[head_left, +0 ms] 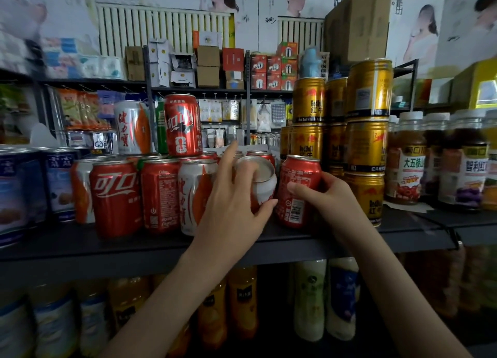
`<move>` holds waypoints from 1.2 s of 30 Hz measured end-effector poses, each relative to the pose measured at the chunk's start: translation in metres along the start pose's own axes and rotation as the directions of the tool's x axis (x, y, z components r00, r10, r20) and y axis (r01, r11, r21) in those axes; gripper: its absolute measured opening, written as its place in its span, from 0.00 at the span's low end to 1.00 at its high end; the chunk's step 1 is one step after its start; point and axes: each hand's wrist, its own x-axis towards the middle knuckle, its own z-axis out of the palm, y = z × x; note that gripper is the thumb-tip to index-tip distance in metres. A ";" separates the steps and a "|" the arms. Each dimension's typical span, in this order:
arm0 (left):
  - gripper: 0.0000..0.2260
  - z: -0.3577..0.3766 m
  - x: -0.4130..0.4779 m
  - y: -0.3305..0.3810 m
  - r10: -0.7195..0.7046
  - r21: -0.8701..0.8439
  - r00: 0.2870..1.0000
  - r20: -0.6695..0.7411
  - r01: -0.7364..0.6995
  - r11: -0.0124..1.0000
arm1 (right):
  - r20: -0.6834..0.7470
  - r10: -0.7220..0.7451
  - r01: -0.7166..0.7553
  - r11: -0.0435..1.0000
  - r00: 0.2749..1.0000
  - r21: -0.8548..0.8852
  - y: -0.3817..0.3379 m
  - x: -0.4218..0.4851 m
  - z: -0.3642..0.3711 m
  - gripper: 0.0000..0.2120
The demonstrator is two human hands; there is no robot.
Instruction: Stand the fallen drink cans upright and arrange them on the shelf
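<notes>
While the left hand (234, 204) is gripping a tilted can (259, 169), the right hand (326, 199) is clasping a red can (297, 179) beside gold cans (365, 145).

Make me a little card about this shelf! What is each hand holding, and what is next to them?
left hand: grips a tilted can, its top facing the camera
right hand: holds a red can, nearly upright
shelf: dark, with drinks on it
right of the red can: gold cans, stacked three high
left of the hands: row of cans, all upright
still to do: stand the tilted can up
</notes>
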 end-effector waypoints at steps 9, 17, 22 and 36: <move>0.31 -0.007 -0.009 -0.003 -0.256 -0.330 0.964 -0.069 0.220 0.918 | 0.073 0.017 -0.011 0.996 0.997 -0.083 0.007 0.024 0.011 0.19; 0.30 -0.074 -0.025 -0.002 -0.494 -0.770 0.869 -0.028 0.296 0.565 | 0.136 0.036 0.000 0.967 0.990 -0.255 0.008 0.039 0.020 0.21; 0.28 -0.100 -0.030 -0.039 -0.645 -0.844 0.760 0.082 0.397 0.360 | 0.052 -0.030 0.048 0.922 0.998 -0.384 0.010 0.040 0.029 0.23; 0.20 -0.110 -0.037 -0.061 -0.661 -0.819 0.670 0.337 0.555 0.145 | -0.167 -0.207 0.100 0.865 0.964 -0.493 -0.009 0.009 0.059 0.32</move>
